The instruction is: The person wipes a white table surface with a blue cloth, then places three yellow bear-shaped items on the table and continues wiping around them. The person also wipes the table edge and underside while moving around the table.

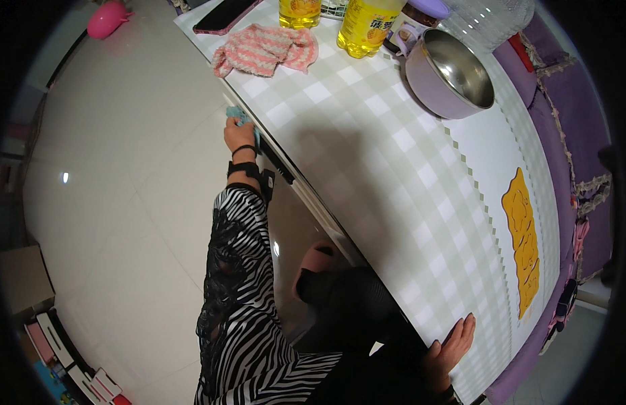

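Note:
My left hand [239, 135] is closed around a teal cloth [238, 114]. It presses the cloth against the side of the table, just below the edge of the tabletop [333, 167]. A black band circles that wrist, and the zebra-striped sleeve covers the arm. At the lower right, my right hand [452, 349] rests palm down on the checked tablecloth near the table's edge, holding nothing. Above my left hand, a pink-and-white striped cloth [267, 50] lies crumpled on the tabletop.
A phone [227, 15], yellow drink bottles [366, 25], a lidded jar [419, 20] and a lilac steel-lined bowl [449, 76] stand at the table's far end. Beyond the table is a purple sofa [571, 126]. A pink balloon [108, 20] lies on the tiled floor [130, 202].

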{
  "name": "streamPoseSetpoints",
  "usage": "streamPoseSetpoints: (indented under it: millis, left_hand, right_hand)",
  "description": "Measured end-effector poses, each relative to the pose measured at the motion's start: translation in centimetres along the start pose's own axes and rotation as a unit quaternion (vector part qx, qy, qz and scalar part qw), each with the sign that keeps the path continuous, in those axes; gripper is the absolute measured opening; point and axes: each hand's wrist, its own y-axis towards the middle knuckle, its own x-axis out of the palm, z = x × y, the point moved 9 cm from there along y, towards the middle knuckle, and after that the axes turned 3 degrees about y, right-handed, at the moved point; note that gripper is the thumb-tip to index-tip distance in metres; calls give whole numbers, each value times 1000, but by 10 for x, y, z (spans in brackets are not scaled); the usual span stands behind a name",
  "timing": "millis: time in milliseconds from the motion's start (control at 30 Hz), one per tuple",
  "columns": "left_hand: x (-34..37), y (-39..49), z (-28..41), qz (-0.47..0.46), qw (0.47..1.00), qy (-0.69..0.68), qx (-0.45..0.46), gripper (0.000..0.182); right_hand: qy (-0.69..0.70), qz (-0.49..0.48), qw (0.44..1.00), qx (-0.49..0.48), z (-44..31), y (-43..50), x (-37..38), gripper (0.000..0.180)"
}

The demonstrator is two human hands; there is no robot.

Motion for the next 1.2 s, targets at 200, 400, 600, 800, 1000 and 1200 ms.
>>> streamPoseSetpoints:
  millis: [200,400,600,800,1000,1200]
  left_hand:
    - [28,34,-37,-8,976,-206,-67,28]
    - [53,43,-68,-23,918,-369,-146,44]
    - [80,59,-88,-144,889,-402,-166,57]
    - [81,1,-97,-110,858,-447,-227,58]
    - [47,-109,-60,-92,858,-439,-250,60]
    - [37,-187,-50,-117,870,-385,-285,65]
  right_hand:
    - [-7,-13,1000,-2,1,-1,0,63]
    - [-7,-14,1000,-10,4,-3,2,64]
    - [-2,-19,1000,7,4,-2,2,63]
    - [7,-29,999,10,1,1,-2,60]
    - [11,3,1000,-16,-5,2,-4,56]
    - [21,3,1000,0,-6,3,-7,61]
